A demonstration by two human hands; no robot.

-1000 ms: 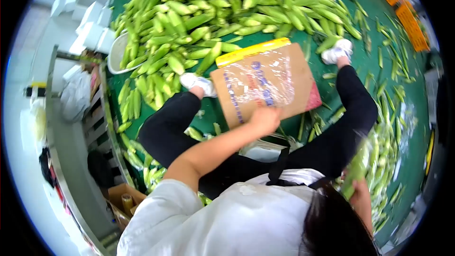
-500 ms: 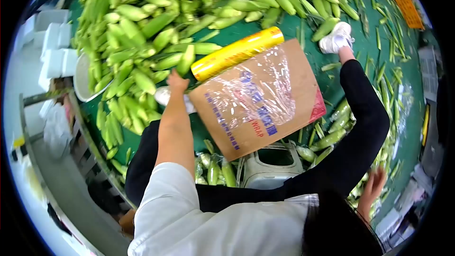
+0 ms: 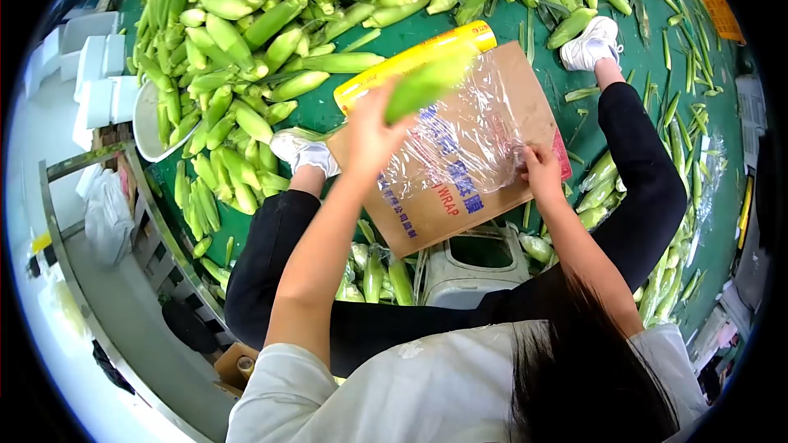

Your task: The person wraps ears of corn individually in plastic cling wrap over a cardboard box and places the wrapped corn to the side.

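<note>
corn ear (image 3: 431,86) is over the far part of the cardboard (image 3: 419,234), the left hand (image 3: 373,135) closed round its left end, perhaps leaving the rest free; at the cardboard's right edge the right hand (image 3: 539,171) pinches clear film (image 3: 492,127), likely to control it. white boxes (image 3: 92,102) lie well left of the cardboard, a corn pile (image 3: 234,45) left and beyond, green floor (image 3: 320,104) around, an orange crate (image 3: 712,0) far right.

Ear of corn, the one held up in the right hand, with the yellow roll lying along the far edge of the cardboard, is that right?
Not quite: the head view shows the ear of corn in the left hand, while the right hand is at the clear film. The yellow roll does lie along the cardboard's far edge.
</note>
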